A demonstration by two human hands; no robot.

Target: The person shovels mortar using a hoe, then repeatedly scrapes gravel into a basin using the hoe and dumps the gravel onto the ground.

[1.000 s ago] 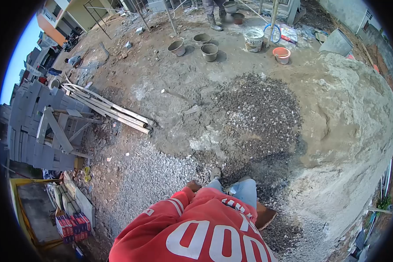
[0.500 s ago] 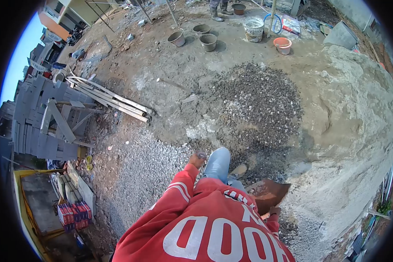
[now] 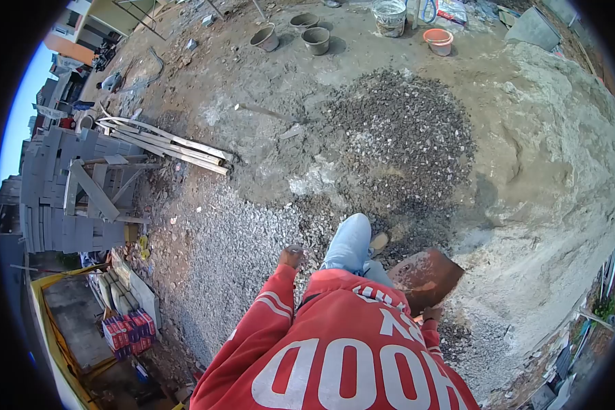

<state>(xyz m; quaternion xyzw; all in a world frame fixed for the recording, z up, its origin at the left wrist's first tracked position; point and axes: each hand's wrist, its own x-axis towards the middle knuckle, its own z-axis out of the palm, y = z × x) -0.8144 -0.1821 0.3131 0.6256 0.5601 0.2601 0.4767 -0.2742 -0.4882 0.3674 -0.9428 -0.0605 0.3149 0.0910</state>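
Observation:
My left hand (image 3: 292, 256) hangs beside my raised knee, over the grey gravel. Its fingers look curled in, and I see nothing in them. At my right side, my right hand (image 3: 432, 314), partly hidden by the red sleeve, grips the edge of a dirt-stained brown bucket (image 3: 427, 277). The bucket is tilted at my hip, and part of it is behind my hoodie. Its inside cannot be made out.
Ahead lies a dark gravel pile (image 3: 410, 137), with a sand heap (image 3: 560, 150) to the right. Several buckets, including an orange bucket (image 3: 438, 42), stand beyond. Bamboo poles (image 3: 171, 147) lie left, near stacked grey blocks (image 3: 44, 191). A long-handled tool (image 3: 263, 111) rests on wet ground.
My left hand has swung back and left, away from my knee. The bucket at my right has shifted slightly forward and right. The ground ahead sits higher in view.

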